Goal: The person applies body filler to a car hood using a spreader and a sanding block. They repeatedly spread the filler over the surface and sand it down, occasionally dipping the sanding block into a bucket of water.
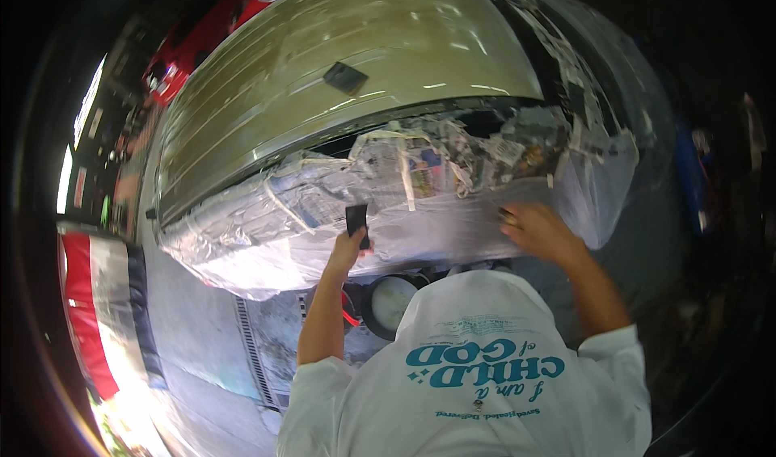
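My left hand (352, 247) is closed around a flat black rectangular piece (356, 217), which sticks up past the fingers; its exact kind I cannot make out. Off to the right, my right hand (540, 231) hovers by the plastic-covered side with its fingers curled in. Something dark shows at those fingertips, too small and blurred to name. Ahead of both hands lies a large ribbed, olive-gold vehicle panel (267, 93). A dark square pad or sheet (346, 78) rests on it. Newspaper masking (323, 186), held by strips of tape, runs along the panel's near edge.
Clear plastic sheeting (436, 235) hangs over the vehicle's near side. On the floor below stands a round bucket (390, 303) with pale contents, beside a red curved item (349, 307). A floor drain grate (252, 348) lies left. A red car (194, 41) stands beyond.
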Action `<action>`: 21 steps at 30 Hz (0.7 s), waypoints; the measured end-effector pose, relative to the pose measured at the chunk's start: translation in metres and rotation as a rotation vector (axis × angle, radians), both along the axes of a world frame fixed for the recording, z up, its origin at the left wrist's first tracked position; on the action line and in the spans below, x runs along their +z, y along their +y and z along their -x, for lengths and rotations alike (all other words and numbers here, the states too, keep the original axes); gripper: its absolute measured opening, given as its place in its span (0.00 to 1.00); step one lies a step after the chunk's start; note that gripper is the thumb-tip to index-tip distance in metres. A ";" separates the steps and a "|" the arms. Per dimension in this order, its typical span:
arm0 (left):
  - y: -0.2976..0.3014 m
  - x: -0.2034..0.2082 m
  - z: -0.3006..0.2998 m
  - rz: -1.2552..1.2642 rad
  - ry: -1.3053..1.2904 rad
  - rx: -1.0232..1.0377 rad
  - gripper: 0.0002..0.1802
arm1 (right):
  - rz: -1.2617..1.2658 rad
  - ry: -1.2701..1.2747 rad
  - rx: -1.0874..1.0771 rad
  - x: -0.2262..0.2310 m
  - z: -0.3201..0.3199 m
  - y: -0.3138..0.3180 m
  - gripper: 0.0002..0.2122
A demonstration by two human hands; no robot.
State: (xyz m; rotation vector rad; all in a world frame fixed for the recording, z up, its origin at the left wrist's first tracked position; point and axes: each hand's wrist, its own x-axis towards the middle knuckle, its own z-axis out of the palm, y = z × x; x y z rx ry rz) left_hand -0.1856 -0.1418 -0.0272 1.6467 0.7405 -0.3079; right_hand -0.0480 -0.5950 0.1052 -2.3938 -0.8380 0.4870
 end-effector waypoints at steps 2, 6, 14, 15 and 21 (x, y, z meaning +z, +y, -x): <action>-0.008 -0.013 0.020 -0.030 0.125 0.025 0.22 | -0.001 -0.100 0.360 0.094 0.003 0.061 0.15; 0.015 -0.071 0.076 -0.005 0.191 0.090 0.19 | -0.552 -0.565 0.924 0.164 0.053 0.139 0.13; -0.012 -0.107 0.149 0.011 0.289 0.294 0.15 | -0.337 -0.543 1.129 0.223 0.070 0.170 0.11; -0.022 -0.114 0.159 0.035 0.327 0.316 0.15 | -0.312 -0.534 1.154 0.224 0.072 0.176 0.11; -0.011 -0.163 0.323 0.016 0.449 0.521 0.11 | -0.340 -0.513 1.310 0.246 0.088 0.193 0.10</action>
